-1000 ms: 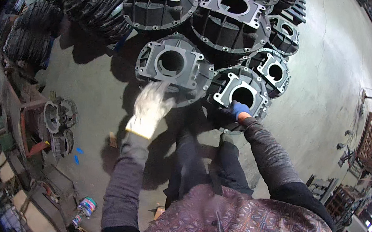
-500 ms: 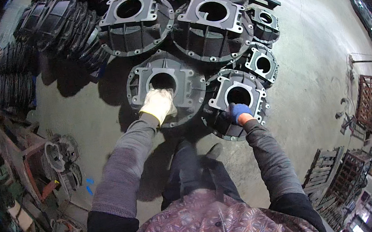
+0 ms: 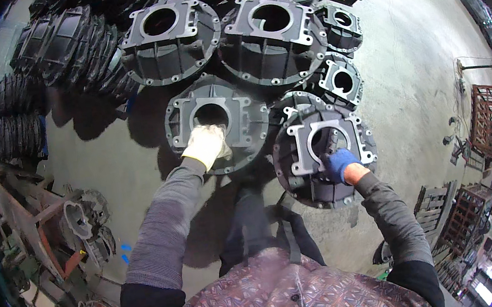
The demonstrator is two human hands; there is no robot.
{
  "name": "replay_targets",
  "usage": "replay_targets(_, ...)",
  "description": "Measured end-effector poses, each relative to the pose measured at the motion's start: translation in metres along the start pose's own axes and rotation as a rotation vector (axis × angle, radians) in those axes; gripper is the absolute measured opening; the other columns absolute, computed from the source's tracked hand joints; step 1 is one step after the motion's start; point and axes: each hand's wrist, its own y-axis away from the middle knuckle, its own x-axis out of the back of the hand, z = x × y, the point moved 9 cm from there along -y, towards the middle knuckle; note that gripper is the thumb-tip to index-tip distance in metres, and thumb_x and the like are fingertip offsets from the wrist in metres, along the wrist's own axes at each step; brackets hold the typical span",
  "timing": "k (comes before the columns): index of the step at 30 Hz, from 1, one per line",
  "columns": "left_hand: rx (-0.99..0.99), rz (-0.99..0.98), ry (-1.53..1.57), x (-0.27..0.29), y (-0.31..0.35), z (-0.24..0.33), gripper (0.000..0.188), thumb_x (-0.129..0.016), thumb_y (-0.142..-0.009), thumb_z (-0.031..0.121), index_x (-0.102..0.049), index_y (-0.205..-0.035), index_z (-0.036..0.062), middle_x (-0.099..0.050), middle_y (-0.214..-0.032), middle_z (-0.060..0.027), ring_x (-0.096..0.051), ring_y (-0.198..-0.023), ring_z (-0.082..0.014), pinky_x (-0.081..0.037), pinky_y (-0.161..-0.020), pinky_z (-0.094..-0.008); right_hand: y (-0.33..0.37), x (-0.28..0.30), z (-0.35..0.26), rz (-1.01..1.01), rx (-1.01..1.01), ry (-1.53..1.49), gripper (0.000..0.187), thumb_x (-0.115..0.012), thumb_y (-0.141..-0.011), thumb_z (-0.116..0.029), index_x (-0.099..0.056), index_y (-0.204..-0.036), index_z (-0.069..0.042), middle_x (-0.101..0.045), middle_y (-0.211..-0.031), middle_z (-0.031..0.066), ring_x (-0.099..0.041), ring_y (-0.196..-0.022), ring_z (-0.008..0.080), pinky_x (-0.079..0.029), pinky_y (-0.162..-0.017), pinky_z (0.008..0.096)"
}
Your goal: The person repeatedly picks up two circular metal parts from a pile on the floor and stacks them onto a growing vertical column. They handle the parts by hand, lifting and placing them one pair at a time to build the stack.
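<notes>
We see our left hand [image 3: 208,146], in a pale work glove, resting on the near edge of the square opening in a round grey metal casting [image 3: 217,123] that lies on the concrete floor [image 3: 415,69]. The fingers curl over that inner edge, so the grip is clenched on the casting's rim. Our right hand [image 3: 339,165], in a blue glove, holds the near right side of the square flange on a second casting [image 3: 324,155], just to the right of the first and a little nearer to us; its fingers hook into the central hole, grasping the flange. The two castings sit side by side, their rims close or touching; we cannot tell which.

Farther away, more castings of the same kind [image 3: 269,23] lie packed rim to rim, with two smaller ones [image 3: 342,82] on the right. On the far left, rows of dark castings [image 3: 58,48] stand stacked on edge. On the near left stands a rusty metal rack [image 3: 37,218] with a smaller metal part [image 3: 83,218] beside it.
</notes>
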Motion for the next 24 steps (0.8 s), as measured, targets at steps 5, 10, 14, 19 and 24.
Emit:
replay_targets(5,0.018,-0.009,0.179,0.013,-0.001,0.0,0.04,-0.08,-0.075,0.037,-0.072,-0.097,0.0054,-0.073,-0.093,-0.0166,-0.072,-0.088,-0.0354,-0.056,-0.08,-0.0447,0.09,-0.036,0.006,-0.229,-0.08,-0.101,0.052,-0.069,-0.086,-0.052,-0.074,-0.113,-0.008,-0.076,-0.104,0.0236,-0.074,-0.098,0.0418,-0.058,-0.088,0.0505)
replay_targets(10,0.177,-0.32,0.319,0.023,-0.006,0.008,0.049,-0.088,-0.065,0.043,-0.076,-0.09,0.0024,-0.075,-0.097,-0.0244,-0.074,-0.096,-0.0389,-0.059,-0.086,-0.0461,0.193,-0.097,0.007,-0.225,-0.317,-0.444,0.065,-0.063,-0.084,-0.063,-0.077,-0.109,-0.005,-0.074,-0.108,0.0266,-0.071,-0.104,0.0435,-0.056,-0.09,0.0491)
replay_targets(14,0.216,-0.419,0.263,0.059,-0.008,0.03,0.05,-0.086,-0.07,0.043,-0.077,-0.101,0.0061,-0.074,-0.108,-0.0257,-0.072,-0.105,-0.039,-0.058,-0.091,-0.0443,0.279,-0.178,0.013,-0.114,-0.592,-0.696,0.06,-0.064,-0.083,-0.058,-0.078,-0.105,-0.003,-0.073,-0.108,0.0275,-0.07,-0.106,0.0446,-0.055,-0.09,0.0494)
replay_targets(19,-0.115,-0.482,0.056,0.095,-0.007,0.058,0.026,-0.072,-0.083,0.02,-0.079,-0.107,0.0266,-0.069,-0.098,-0.0205,-0.072,-0.098,-0.0366,-0.058,-0.084,-0.0469,0.389,-0.313,0.014,0.011,-0.871,-1.21,0.06,-0.073,-0.084,-0.054,-0.073,-0.109,0.001,-0.076,-0.096,0.0234,-0.075,-0.092,0.0382,-0.056,-0.08,0.0468)
replay_targets(24,-0.491,-0.348,0.122,0.117,0.009,0.096,0.02,-0.066,-0.083,0.014,-0.074,-0.101,0.016,-0.07,-0.097,-0.0147,-0.071,-0.09,-0.0345,-0.057,-0.083,-0.044,0.482,-0.454,0.007,0.297,-1.112,-1.633,0.054,-0.074,-0.091,-0.047,-0.073,-0.114,0.003,-0.077,-0.1,0.015,-0.068,-0.089,0.0205,-0.055,-0.082,0.0385)
